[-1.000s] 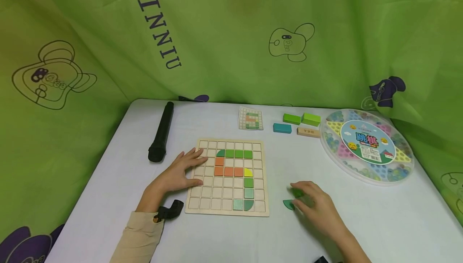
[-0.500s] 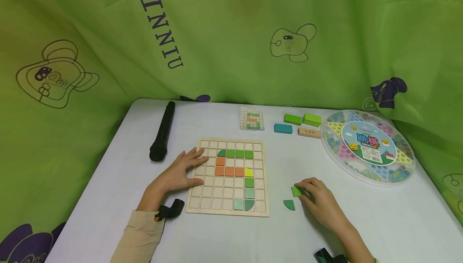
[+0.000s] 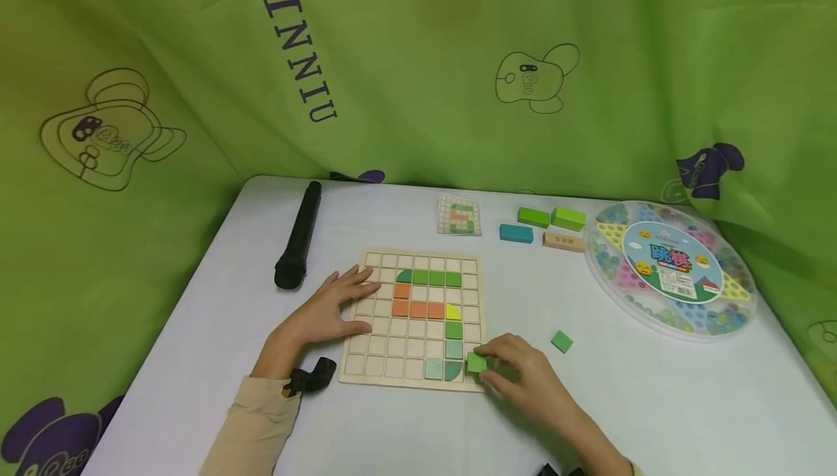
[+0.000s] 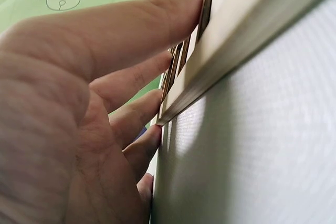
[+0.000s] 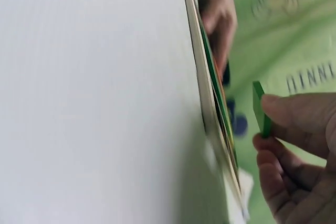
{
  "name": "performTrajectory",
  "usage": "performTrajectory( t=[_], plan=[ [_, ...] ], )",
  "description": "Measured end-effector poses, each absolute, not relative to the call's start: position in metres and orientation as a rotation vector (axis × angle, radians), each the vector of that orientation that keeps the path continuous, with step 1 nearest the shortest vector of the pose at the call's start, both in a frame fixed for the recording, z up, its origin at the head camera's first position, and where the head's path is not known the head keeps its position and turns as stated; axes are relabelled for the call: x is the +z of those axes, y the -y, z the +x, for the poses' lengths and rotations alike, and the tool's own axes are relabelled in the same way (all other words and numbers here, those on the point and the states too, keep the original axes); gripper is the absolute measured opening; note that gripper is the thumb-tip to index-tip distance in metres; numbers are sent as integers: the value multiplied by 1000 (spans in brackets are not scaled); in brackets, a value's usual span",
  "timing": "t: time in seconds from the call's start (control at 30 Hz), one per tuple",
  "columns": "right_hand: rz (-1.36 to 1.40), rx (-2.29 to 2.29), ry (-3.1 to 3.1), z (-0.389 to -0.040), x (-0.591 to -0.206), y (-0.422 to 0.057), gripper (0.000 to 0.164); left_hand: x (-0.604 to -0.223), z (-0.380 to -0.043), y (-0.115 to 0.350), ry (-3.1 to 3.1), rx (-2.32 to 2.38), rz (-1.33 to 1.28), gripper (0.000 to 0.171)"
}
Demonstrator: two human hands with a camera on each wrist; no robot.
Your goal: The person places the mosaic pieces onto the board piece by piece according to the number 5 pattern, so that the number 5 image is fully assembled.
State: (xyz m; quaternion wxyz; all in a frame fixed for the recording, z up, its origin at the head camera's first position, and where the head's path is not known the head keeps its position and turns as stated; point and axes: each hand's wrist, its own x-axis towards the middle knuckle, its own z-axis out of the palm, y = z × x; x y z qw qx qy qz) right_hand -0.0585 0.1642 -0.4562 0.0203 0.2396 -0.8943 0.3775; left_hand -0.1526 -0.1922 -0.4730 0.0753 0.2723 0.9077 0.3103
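A square wooden grid board (image 3: 386, 347) lies on the white table, with green, orange and yellow tiles set in some of its cells. My left hand (image 3: 330, 309) rests with spread fingers on the board's left edge; the left wrist view shows thumb and fingertips along the rim. Between thumb and fingers, my right hand (image 3: 523, 374) pinches a light green square tile (image 3: 476, 362) near the board's lower right edge. In the right wrist view this green tile (image 5: 261, 109) is held up, apart from the board. Another green square tile (image 3: 561, 341) lies on the table beyond that hand.
Behind the board lies a small pattern card (image 3: 459, 215). Several blocks, including a teal block (image 3: 516, 233) and a wooden block (image 3: 564, 242), stand beside a round Chinese checkers box (image 3: 673, 265). A black microphone (image 3: 298, 236) lies at left; a green curtain hangs behind.
The right hand has picked up the light green tile and carried it left to the board. A second green tile now shows; the loose quarter-round tile is out of sight. The left hand stays.
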Motion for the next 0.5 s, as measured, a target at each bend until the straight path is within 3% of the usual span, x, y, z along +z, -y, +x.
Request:
performTrajectory(
  t=[0.5],
  plan=[
    [852, 1145, 2852, -62, -463, -89, 26, -471, -154, 193, -2724, 907, 797, 75]
  ],
)
